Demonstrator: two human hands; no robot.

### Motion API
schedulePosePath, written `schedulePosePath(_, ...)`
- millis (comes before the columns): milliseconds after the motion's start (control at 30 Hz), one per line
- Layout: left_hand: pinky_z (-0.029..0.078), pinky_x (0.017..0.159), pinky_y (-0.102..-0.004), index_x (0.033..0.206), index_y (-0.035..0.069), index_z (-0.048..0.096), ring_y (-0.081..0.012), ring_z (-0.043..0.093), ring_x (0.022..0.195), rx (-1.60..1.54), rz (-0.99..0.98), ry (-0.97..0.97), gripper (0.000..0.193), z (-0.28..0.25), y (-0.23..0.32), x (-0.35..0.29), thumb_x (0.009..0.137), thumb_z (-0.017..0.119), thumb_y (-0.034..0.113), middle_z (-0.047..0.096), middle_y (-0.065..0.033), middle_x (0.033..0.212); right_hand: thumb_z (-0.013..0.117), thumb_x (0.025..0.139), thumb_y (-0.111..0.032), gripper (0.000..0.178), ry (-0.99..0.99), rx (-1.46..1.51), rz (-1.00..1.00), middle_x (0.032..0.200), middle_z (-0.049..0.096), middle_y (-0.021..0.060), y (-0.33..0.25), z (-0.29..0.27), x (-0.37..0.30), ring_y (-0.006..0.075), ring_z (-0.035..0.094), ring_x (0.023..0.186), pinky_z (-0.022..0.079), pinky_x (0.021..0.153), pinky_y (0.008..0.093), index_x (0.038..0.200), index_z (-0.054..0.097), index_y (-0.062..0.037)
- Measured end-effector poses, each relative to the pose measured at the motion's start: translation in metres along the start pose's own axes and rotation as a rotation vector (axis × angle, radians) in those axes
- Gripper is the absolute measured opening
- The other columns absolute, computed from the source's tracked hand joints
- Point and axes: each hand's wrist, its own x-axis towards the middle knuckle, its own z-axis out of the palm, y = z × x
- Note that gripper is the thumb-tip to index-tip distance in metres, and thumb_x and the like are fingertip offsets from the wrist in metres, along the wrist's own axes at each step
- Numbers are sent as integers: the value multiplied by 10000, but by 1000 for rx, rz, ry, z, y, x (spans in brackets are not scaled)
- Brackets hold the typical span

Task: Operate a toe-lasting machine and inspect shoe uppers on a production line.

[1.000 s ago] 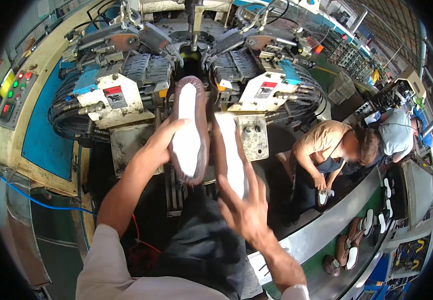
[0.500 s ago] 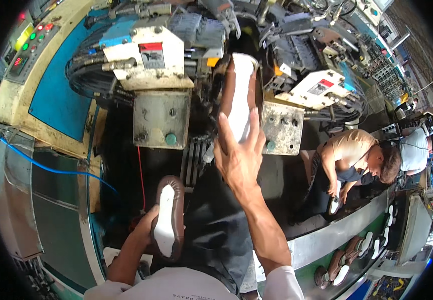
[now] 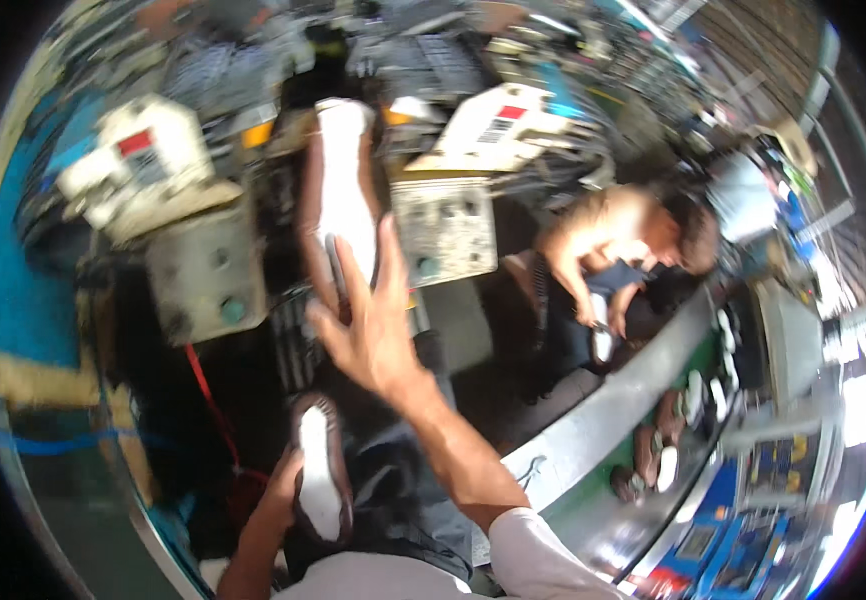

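Note:
My left hand (image 3: 283, 487) grips the side of a brown shoe (image 3: 320, 470) low in front of me, its white sole side facing up. Part of that hand is hidden behind the shoe. A second brown shoe (image 3: 346, 180), also white underside up, sits with its far end in the machine (image 3: 328, 75). Over the near end of this shoe lies my right hand (image 3: 368, 330), with fingers stretched out and spread, touching it. The shoe's near tip is partly covered by the hand.
Pale metal plates (image 3: 203, 270) flank the machine shoe. A person (image 3: 603, 240) sits to the right, handling another shoe (image 3: 603, 330). Beyond a metal ledge (image 3: 593, 410), several shoes (image 3: 653, 450) lie on a green surface. A red cord (image 3: 208, 395) hangs at left.
My view has swung right, so the machine and both shoes appear farther left, with some blur. My left hand keeps its shoe, and my right hand stays at the machine shoe's near end.

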Motion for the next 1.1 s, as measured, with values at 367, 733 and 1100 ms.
schedulePosePath(367, 486, 1154, -463, 1667, 139, 413, -293, 597, 1335, -14, -28, 270, 670, 4, -15, -11, 1069, 594, 380, 584, -116, 1506, 848, 929, -110, 531, -313, 1236, 1387, 1245, 746, 25, 147, 280, -108, 209, 702, 1164, 588, 863, 425, 1409, 621, -130)
schedulePosePath(733, 544, 1110, -474, 1679, 152, 347, -276, 617, 1334, -15, -141, 224, 757, 7, -2, -7, 1050, 599, 491, 575, -128, 1476, 732, 940, -95, 478, -374, 739, 753, 1326, 708, 116, 178, 127, -98, 239, 653, 1203, 511, 1060, 398, 1400, 676, 21)
schedulePosePath(1100, 501, 1148, -549, 1633, 106, 424, -355, 621, 1334, 51, -72, 310, 807, 28, 2, 0, 1020, 596, 602, 619, -185, 1451, 757, 949, -147, 571, -279, 577, 454, 1354, 706, 143, 124, 93, -78, 277, 665, 1255, 507, 1097, 414, 1467, 587, 23)
